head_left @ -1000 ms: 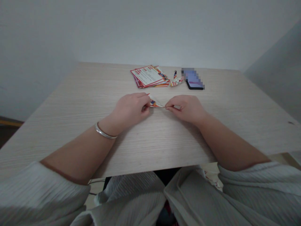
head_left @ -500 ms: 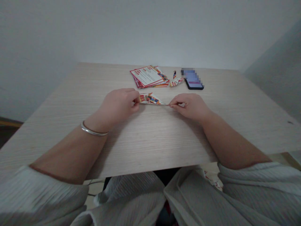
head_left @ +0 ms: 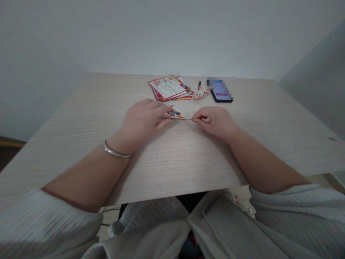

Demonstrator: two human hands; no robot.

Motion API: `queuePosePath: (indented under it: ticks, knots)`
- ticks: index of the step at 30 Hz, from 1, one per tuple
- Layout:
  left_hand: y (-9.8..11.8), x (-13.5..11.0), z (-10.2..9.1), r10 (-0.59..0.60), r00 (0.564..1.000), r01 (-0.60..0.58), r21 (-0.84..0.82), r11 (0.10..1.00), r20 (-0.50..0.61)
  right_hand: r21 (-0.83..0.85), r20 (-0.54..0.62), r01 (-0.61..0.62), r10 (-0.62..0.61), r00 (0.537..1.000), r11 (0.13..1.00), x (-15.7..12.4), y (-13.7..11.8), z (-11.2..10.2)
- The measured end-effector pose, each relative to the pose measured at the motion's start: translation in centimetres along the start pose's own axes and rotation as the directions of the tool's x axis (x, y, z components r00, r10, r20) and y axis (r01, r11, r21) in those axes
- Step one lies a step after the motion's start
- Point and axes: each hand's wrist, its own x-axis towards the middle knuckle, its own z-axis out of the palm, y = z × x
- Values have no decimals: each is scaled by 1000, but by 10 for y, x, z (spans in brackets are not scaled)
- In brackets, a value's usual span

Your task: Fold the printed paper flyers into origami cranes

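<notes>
A small folded piece of printed paper [head_left: 178, 114], white with red, blue and orange, lies flat on the light wooden table [head_left: 178, 158] between my hands. My left hand [head_left: 144, 120], with a silver bracelet on the wrist, rests on its left part, fingers laid over the paper and pressing it down. My right hand [head_left: 214, 120] pinches the pointed right tip of the paper between thumb and forefinger, the other fingers curled. Both forearms rest on the table.
A fanned stack of the same printed leaflets [head_left: 169, 88] lies further back. Right of it sits a small folded paper figure [head_left: 201, 93], then a phone [head_left: 221, 94] with its screen lit. A white wall stands behind the table.
My left hand let go of its pinch on the paper's left end and slid right over the paper, fingers flattening on it. The right hand stayed pinched on the tip.
</notes>
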Motion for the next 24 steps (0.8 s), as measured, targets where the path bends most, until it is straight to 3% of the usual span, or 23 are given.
queuePosePath:
  ticks: [3,9,13,20,24]
  knots:
    - [8,2,-1,21,995,-24,31,999,101,34,-41,10,-9,999,999,2,-18,5]
    - [15,3,-2,9,989,-22,86,996,149,-50,-106,-1,-5,994,999,5,-35,11]
    - [15,3,-1,34,984,-54,115,992,172,-99,-107,-82,71,992,992,6,-33,8]
    - [15,3,-6,-56,969,14,172,985,242,-113,-93,-167,157,983,979,4,-17,0]
    - [11,3,-5,-44,963,2,156,988,266,-87,-109,-206,196,974,975,4,-7,-1]
